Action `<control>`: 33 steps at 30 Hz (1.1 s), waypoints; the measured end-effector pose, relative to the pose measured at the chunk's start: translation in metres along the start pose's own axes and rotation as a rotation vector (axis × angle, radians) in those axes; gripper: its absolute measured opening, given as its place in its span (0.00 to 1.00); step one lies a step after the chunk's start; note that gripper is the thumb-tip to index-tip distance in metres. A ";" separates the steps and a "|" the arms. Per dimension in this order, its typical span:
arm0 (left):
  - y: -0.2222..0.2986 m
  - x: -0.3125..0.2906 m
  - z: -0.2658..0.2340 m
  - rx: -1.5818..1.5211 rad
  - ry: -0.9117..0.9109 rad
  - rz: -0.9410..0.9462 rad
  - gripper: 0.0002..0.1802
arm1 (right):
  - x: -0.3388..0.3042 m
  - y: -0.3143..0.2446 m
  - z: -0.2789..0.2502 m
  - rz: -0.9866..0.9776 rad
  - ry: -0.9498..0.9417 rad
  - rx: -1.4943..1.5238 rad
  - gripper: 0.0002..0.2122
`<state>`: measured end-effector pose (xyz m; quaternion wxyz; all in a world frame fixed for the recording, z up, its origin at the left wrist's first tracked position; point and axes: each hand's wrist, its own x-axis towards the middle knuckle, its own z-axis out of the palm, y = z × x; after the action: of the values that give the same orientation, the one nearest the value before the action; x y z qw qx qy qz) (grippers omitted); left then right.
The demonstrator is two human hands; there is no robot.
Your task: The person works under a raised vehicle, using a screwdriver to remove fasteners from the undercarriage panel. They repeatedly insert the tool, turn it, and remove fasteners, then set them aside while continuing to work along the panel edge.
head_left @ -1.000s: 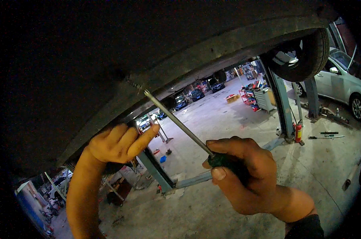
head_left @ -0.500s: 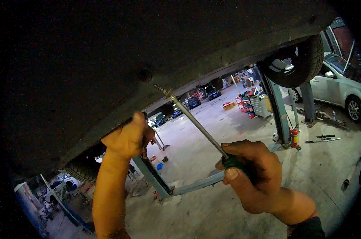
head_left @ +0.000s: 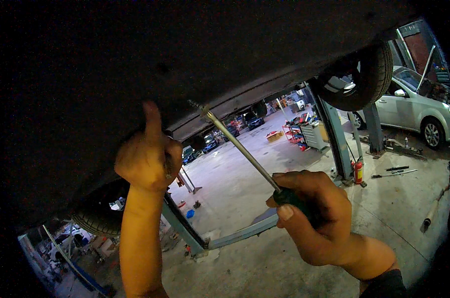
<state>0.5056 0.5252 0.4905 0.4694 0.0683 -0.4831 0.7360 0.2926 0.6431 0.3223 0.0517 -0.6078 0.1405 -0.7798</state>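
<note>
The dark underside (head_left: 85, 119) of a raised car stretches overhead. My right hand (head_left: 319, 218) grips the dark green handle of a screwdriver (head_left: 242, 153), its long metal shaft slanting up and left. On the tip sits a threaded screw (head_left: 199, 106) with a wider collar, apart from the underside. My left hand (head_left: 148, 156) is raised close beneath the car, index finger pointing up at the panel. Its other fingers are curled in; a small dark thing shows by them, too unclear to name. Whether the fingertip touches the panel is hard to tell.
Lift posts (head_left: 336, 134) and a floor beam (head_left: 245, 231) stand beyond my hands. Tyres (head_left: 376, 74) hang at both sides. A fire extinguisher (head_left: 358, 172), a tool cabinet (head_left: 314, 135) and a silver car (head_left: 409, 104) are at the right. Long tools lie on the floor.
My left hand has risen, and its index finger now stretches up toward the underside. The screwdriver in my right hand stays nearly in place. The view has shifted slightly.
</note>
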 end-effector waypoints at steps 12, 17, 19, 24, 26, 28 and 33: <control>0.001 0.008 -0.002 -0.008 -0.002 -0.010 0.38 | 0.013 0.004 0.002 -0.062 -0.149 -0.094 0.17; 0.005 0.011 -0.005 0.037 -0.033 -0.006 0.37 | 0.018 -0.010 0.008 0.069 -0.087 -0.052 0.16; 0.003 0.009 -0.005 0.031 -0.042 0.004 0.37 | 0.022 -0.001 0.006 -0.058 -0.079 -0.147 0.16; 0.002 0.009 -0.005 0.024 0.009 0.030 0.36 | 0.030 -0.010 0.005 -0.014 -0.071 -0.205 0.15; 0.002 0.006 -0.003 0.003 0.024 0.028 0.35 | 0.030 -0.011 0.006 -0.031 -0.052 -0.218 0.15; 0.003 0.007 -0.002 -0.005 0.046 0.014 0.34 | 0.031 -0.014 0.007 -0.061 -0.050 -0.241 0.15; 0.001 0.004 -0.005 0.009 0.024 0.001 0.35 | 0.033 -0.021 0.014 -0.131 -0.039 -0.303 0.14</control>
<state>0.5049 0.5315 0.4893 0.4746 0.0613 -0.4742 0.7390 0.2993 0.6527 0.3623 -0.0888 -0.6314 0.2154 -0.7397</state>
